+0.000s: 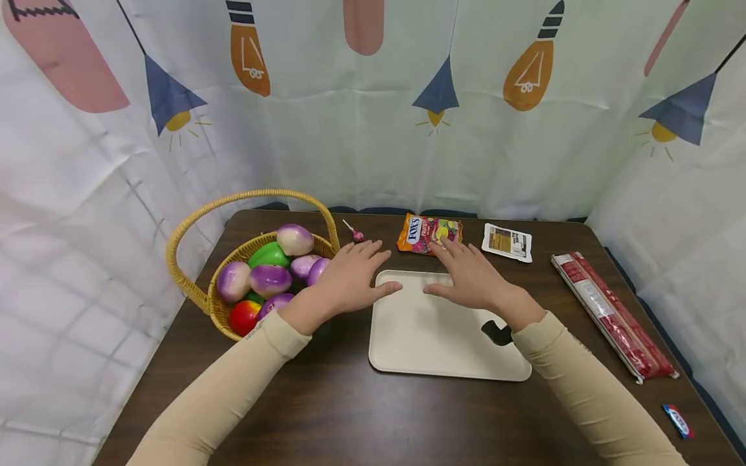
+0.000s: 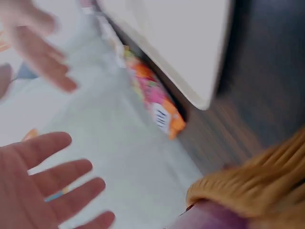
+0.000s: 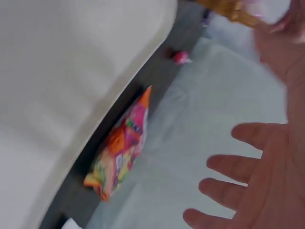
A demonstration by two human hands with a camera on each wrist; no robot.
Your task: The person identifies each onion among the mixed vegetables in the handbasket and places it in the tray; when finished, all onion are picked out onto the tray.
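A cream tray lies on the dark worktop, and everything else sits around it. Above the tray's far edge, both hands hover with fingers spread flat, holding nothing. The left hand is over the tray's far left corner; the right hand is over its far middle, fingertips reaching the candy bag just beyond the tray. Whether they touch the bag I cannot tell. Left of the tray stands a wicker basket of toy fruit. A lollipop lies beyond the tray's far left corner, a white packet beyond its far right corner. A long red pack lies well to the tray's right.
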